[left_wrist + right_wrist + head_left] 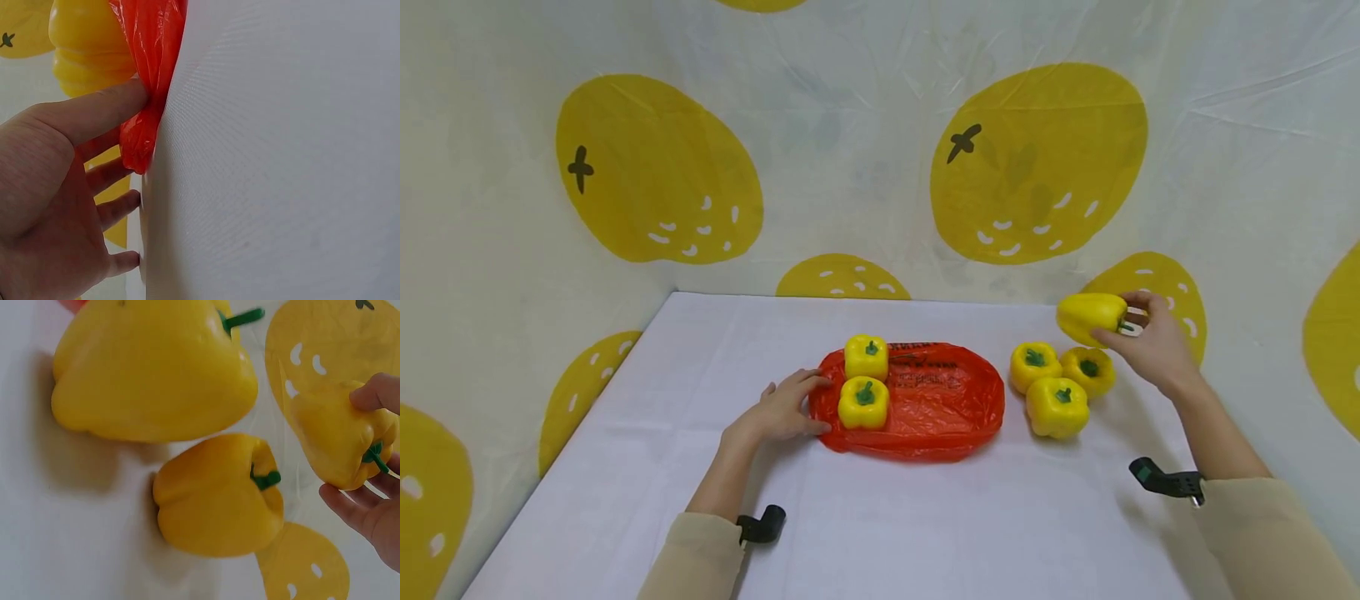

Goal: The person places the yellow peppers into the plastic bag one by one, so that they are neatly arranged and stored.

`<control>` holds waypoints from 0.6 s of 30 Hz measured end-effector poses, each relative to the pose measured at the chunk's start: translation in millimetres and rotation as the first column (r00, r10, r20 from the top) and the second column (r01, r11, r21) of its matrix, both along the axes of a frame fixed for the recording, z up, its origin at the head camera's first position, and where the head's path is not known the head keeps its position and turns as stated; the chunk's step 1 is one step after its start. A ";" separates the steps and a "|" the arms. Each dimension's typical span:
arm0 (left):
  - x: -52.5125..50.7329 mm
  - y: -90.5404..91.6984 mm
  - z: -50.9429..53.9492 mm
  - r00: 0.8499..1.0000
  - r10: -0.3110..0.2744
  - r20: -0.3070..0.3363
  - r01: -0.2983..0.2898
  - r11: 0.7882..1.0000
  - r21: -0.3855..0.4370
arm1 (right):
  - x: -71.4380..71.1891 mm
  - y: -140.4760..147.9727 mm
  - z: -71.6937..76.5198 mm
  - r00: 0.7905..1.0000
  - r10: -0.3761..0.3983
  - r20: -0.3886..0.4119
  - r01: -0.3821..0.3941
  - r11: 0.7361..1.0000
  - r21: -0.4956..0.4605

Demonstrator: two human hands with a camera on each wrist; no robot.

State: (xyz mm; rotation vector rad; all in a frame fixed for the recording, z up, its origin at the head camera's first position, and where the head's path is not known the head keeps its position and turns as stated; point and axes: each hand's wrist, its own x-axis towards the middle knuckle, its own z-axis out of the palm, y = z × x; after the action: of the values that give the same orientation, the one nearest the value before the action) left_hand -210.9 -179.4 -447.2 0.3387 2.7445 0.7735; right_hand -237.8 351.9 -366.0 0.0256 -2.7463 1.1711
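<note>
My right hand point(1156, 342) holds a yellow bell pepper point(1092, 318) up above the table's back right, its green stem toward the palm. In the right wrist view, thumb and fingers grip that pepper point(340, 434) near its stem end. Below it, three yellow peppers point(1057, 407) stand grouped on the table. My left hand point(782, 408) touches the left edge of a flat red plastic bag point(940, 417), fingers spread. The left wrist view shows the thumb against the bag point(153, 56) and the other fingertips by the table surface. Two yellow peppers point(863, 403) sit on the bag's left part.
A white cloth point(880, 525) covers the table. Behind and at the left hangs a pale curtain point(850, 150) printed with large yellow fruit shapes. The grouped peppers stand just right of the bag.
</note>
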 end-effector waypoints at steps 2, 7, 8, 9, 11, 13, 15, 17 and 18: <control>-0.3 -0.1 0.1 1.000 0.000 0.003 0.000 1.000 -0.001 | 1.2 -7.0 3.3 1.000 0.024 0.005 -0.024 1.000 -0.005; -1.2 -0.5 0.1 1.000 0.000 0.002 0.000 1.000 -0.006 | 3.0 -24.4 10.1 0.996 0.093 -0.002 -0.093 0.996 -0.016; -1.5 -0.4 0.2 1.000 -0.001 0.000 0.001 1.000 -0.006 | 3.1 -27.9 11.3 0.995 0.102 -0.009 -0.103 0.995 -0.015; -1.6 -0.6 0.2 1.000 -0.001 -0.002 0.001 1.000 -0.005 | 3.0 -31.3 12.5 0.994 0.109 -0.013 -0.109 0.994 -0.012; -1.9 -0.6 0.3 1.000 -0.003 -0.006 0.003 1.000 -0.002 | 3.3 -38.0 14.6 0.992 0.126 -0.021 -0.126 0.992 -0.011; -2.1 -0.9 -0.2 1.000 -0.004 -0.007 0.004 1.000 0.000 | 3.6 -44.6 16.3 0.990 0.142 -0.022 -0.143 0.990 -0.011; -2.0 -0.9 -0.5 1.000 -0.005 -0.007 0.005 1.000 0.004 | 3.8 -51.4 17.5 0.986 0.166 -0.023 -0.166 0.986 -0.006; -1.9 -0.8 -0.6 1.000 -0.006 -0.005 0.006 1.000 0.006 | 4.3 -58.3 17.5 0.980 0.197 -0.031 -0.197 0.980 -0.012; -1.9 -0.7 -0.8 1.000 -0.006 -0.004 0.006 1.000 0.007 | 4.2 -61.9 17.0 0.977 0.211 -0.037 -0.211 0.977 -0.010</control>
State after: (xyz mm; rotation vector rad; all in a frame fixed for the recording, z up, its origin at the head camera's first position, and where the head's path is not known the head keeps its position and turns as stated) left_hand -212.8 -180.1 -448.0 0.3497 2.7438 0.7814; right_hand -233.6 290.1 -349.0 0.3415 -2.7570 1.2258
